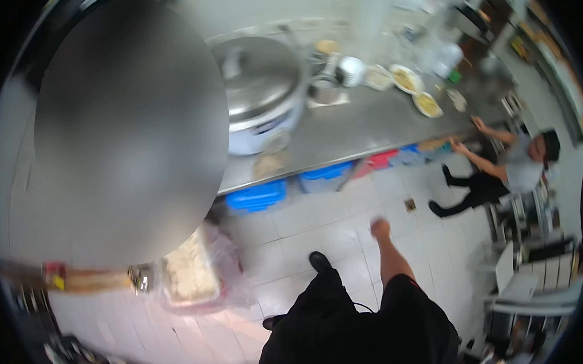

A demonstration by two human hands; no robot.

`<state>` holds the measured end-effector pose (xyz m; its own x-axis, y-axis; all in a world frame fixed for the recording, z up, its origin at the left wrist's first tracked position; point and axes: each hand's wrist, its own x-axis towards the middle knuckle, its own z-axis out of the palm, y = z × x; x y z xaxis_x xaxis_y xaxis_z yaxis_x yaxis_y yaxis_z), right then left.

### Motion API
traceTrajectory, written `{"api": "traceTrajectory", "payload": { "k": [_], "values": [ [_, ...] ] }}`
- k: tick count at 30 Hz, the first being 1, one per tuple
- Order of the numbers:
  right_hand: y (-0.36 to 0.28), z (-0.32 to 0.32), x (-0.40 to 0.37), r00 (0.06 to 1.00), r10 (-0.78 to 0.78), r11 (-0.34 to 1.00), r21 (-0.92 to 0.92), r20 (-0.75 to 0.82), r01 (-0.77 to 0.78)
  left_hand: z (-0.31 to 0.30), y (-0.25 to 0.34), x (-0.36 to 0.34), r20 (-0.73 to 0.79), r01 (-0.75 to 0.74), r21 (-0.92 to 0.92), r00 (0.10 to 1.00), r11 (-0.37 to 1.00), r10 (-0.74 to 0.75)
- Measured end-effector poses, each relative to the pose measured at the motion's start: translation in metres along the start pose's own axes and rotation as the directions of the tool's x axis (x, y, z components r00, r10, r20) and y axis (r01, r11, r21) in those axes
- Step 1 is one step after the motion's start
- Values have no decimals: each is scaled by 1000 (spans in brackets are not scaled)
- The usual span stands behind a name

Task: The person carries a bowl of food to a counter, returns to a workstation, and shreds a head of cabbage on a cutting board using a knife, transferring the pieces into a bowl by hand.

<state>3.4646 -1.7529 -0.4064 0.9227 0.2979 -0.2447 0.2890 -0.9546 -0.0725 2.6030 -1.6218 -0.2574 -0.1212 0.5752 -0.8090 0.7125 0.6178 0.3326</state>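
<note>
My right hand (pixel 380 227) hangs over the tiled floor, out in front of my black clothing. It looks rounded and blurred, so its fingers cannot be made out, and no object shows in it. Nearest to it are the steel counter (pixel 345 133) and the coloured bins below, all apart from the hand. My left hand is out of view. On the counter stand a large lidded steel pot (pixel 260 83), a stack of white bowls (pixel 351 71) and oval dishes of yellowish food (pixel 428 105).
A co-worker (pixel 523 163) in a dark cap stands at the counter's far end. Blue-lidded bins (pixel 257 195) sit under the counter. A plastic-lined tub of pale food (pixel 193 272) is at the left. A grey blurred oval (pixel 131 129) hides much of the left side.
</note>
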Motion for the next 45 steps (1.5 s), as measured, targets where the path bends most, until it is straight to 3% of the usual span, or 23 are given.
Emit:
{"api": "traceTrajectory", "payload": {
  "k": [1, 4, 5, 6, 7, 10, 11, 13, 16, 20, 22, 24, 25, 26, 28, 33, 35, 36, 41, 42, 43, 44, 45],
  "values": [
    [4, 16, -55, 970, -57, 965, -237, 238, 115, 1, -32, -10, -9, 20, -32, 1000, 999, -20],
    [45, 81, -170, 938, -79, 971, -186, 337, 148, 15, -147, -45, -39, 83, -101, 995, 991, -88],
    [24, 69, -190, 843, -149, 954, -148, 517, 260, 20, -182, -55, -40, 87, -88, 995, 992, -91],
    [2, 57, -207, 784, 30, 999, -1, 620, -37, 28, -211, -58, -39, 85, -72, 995, 994, -88],
    [-40, 28, -231, 723, -17, 998, 54, 691, -27, 29, -232, -52, -37, 74, -60, 996, 995, -76],
    [-162, 1, -273, 480, -248, 937, 83, 841, 339, -48, -222, -36, 15, 104, -279, 995, 955, -104],
    [-207, -7, -289, 395, -287, 887, 86, 873, 453, -65, -239, -11, -280, -185, -120, 949, 975, 146],
    [-295, -16, -323, 284, -334, 796, 108, 899, 596, -136, -207, 0, -404, -181, -226, 912, 957, 77],
    [-422, -35, -405, 431, -390, 891, 215, 814, 400, -237, -187, 19, -591, -328, -341, 803, 881, 70],
    [-575, -11, -481, 214, -583, 749, 416, 784, 516, -307, -213, 66, -638, -336, -444, 769, 831, -30],
    [-665, 2, -526, 160, -600, 714, 435, 784, 548, -300, -258, 104, -585, -164, -405, 803, 900, -116],
    [-759, 24, -574, 16, -721, 519, 525, 692, 675, -262, -337, 151, -416, 11, -450, 882, 893, -220],
    [-808, 31, -603, -108, -782, 327, 551, 614, 768, -274, -326, 119, -258, 217, -496, 888, 841, -381],
    [-861, 30, -641, -244, -809, 121, 559, 534, 821, -267, -339, 114, -174, 327, -469, 876, 820, -449],
    [-961, 22, -727, -296, -782, 101, 580, 549, 808, -238, -371, 116, -41, 500, -385, 830, 776, -556],
    [-1183, 53, -896, -571, -723, -226, 648, 389, 728, -219, -364, 63, 290, 673, -531, 715, 514, -636],
    [-1256, 82, -947, -552, -704, -6, 775, 446, 633, -244, -362, 95, 313, 657, -583, 724, 478, -614],
    [-1284, 98, -965, -563, -692, -14, 772, 452, 636, -261, -364, 121, 307, 634, -614, 741, 470, -597],
    [-1363, 204, -970, -144, -779, 257, 520, 610, 814, -432, -423, 298, 125, 482, -642, 833, 597, -538],
    [-1357, 224, -954, 5, -756, 445, 507, 655, 738, -470, -444, 344, 76, 461, -612, 843, 643, -532],
    [-1346, 229, -944, 43, -706, 443, 394, 707, 805, -516, -460, 386, 19, 460, -578, 834, 675, -552],
    [-1342, 279, -891, 96, -437, 747, 302, 894, 592, -627, -454, 362, -158, 312, -526, 879, 792, -451],
    [-1314, 279, -855, -169, -464, 774, 491, 870, 400, -707, -458, 372, -349, 180, -564, 833, 806, -430]
  ]
}}
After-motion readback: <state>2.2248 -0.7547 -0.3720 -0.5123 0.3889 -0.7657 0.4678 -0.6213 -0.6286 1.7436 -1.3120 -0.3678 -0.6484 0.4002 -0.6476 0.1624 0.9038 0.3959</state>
